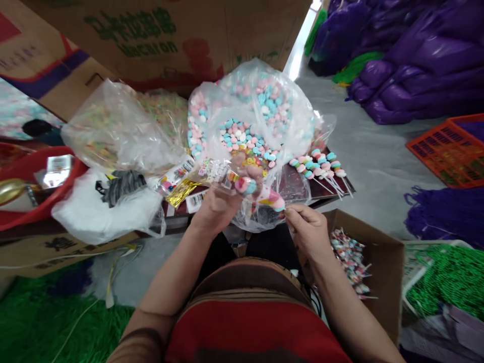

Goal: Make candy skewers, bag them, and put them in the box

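My left hand (221, 199) is closed around a small clear wrapper (217, 171) with printed colours, held up above my lap. My right hand (308, 229) pinches the thin stick of a candy skewer (264, 194) of pink and blue sweets, whose head lies at the wrapper's mouth beside my left fingers. Just behind stands a big clear bag of loose pink, blue and white candies (245, 131), open at the top. A row of several finished candy skewers (319, 166) lies on the dark board (295, 184) to the right of the bag.
A brown carton (381, 252) at my right holds wrapped skewers. Gold twist ties (181, 191) and a clear bag of other sweets (117, 128) lie at left, near a red basin (34, 201). Purple sacks (416, 60), an orange crate (449, 148) and green bundles (449, 277) sit around.
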`<state>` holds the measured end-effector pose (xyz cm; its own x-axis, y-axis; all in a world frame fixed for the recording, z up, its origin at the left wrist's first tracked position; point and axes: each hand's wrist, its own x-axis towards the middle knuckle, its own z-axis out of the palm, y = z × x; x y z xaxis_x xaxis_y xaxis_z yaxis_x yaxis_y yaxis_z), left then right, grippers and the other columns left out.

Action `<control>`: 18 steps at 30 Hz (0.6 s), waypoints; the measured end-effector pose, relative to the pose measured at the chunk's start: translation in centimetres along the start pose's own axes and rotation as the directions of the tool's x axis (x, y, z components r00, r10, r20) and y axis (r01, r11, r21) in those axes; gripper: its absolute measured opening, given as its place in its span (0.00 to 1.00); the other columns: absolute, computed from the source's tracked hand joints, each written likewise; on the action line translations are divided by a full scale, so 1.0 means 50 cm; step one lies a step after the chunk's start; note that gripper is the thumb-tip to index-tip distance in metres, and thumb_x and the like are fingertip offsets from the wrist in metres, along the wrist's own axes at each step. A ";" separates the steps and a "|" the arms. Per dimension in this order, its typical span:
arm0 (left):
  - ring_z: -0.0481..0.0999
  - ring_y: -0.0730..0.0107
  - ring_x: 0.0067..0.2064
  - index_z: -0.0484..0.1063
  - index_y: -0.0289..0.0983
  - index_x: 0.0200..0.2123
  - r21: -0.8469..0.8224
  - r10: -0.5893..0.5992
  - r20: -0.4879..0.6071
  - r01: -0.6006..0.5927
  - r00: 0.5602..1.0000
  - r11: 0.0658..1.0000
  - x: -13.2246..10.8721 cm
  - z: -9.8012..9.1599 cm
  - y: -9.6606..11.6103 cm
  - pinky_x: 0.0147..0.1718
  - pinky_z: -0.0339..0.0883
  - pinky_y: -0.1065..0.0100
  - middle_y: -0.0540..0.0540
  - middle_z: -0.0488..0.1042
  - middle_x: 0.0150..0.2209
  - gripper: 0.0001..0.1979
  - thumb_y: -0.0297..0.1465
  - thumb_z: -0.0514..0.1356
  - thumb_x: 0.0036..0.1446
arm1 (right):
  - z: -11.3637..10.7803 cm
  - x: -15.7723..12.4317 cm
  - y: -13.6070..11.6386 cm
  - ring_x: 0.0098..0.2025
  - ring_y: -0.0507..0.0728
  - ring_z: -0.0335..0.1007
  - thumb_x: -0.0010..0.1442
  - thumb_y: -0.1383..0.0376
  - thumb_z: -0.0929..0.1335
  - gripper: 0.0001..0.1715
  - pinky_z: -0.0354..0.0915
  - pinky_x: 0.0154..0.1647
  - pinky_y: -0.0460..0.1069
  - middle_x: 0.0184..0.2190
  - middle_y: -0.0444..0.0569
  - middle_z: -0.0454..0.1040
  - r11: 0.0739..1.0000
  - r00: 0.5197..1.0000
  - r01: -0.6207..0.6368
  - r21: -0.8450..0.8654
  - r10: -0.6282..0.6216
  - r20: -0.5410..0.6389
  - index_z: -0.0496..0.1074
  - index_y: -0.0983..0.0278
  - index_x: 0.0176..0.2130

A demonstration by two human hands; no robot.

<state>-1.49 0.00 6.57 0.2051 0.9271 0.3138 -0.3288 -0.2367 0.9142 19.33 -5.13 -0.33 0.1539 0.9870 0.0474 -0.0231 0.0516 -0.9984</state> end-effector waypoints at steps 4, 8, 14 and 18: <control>0.80 0.57 0.50 0.71 0.46 0.52 -0.030 -0.040 -0.096 0.037 0.995 0.999 0.014 0.031 -0.007 0.50 0.75 0.54 0.48 0.80 0.37 0.30 0.58 0.64 0.54 | 0.018 -0.003 -0.007 0.20 0.49 0.56 0.59 0.49 0.73 0.18 0.55 0.21 0.45 0.21 0.42 0.71 1.000 0.999 -0.002 -0.002 0.002 0.046 0.80 0.62 0.34; 0.81 0.60 0.46 0.70 0.43 0.42 -0.161 -0.119 -0.164 0.092 0.979 0.983 0.018 0.076 -0.007 0.45 0.76 0.58 0.51 0.76 0.27 0.25 0.55 0.67 0.53 | 0.053 -0.015 -0.016 0.21 0.49 0.58 0.61 0.48 0.71 0.20 0.55 0.20 0.45 0.21 0.42 0.71 0.998 0.996 -0.047 0.045 0.043 0.076 0.79 0.61 0.39; 0.81 0.64 0.40 0.67 0.42 0.37 -0.204 -0.163 -0.204 0.121 0.965 0.971 0.014 0.096 -0.008 0.41 0.75 0.62 0.52 0.74 0.26 0.23 0.53 0.67 0.53 | 0.075 -0.023 -0.022 0.21 0.50 0.61 0.63 0.47 0.70 0.21 0.61 0.22 0.46 0.22 0.41 0.70 0.994 0.992 -0.044 0.096 0.032 0.123 0.78 0.60 0.43; 0.79 0.68 0.34 0.68 0.41 0.37 -0.201 -0.164 -0.166 0.130 0.972 0.971 0.003 0.084 -0.020 0.35 0.74 0.66 0.52 0.76 0.28 0.20 0.49 0.69 0.54 | 0.071 -0.024 -0.034 0.19 0.49 0.62 0.62 0.47 0.71 0.20 0.61 0.21 0.46 0.20 0.40 0.71 0.998 0.984 -0.032 0.052 0.022 0.179 0.78 0.61 0.39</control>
<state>2.73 -0.85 6.79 0.1008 0.9885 0.1125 -0.4782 -0.0510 0.8768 15.67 -5.85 1.41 -0.0259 0.9992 0.0305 -0.0797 0.0283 -0.9964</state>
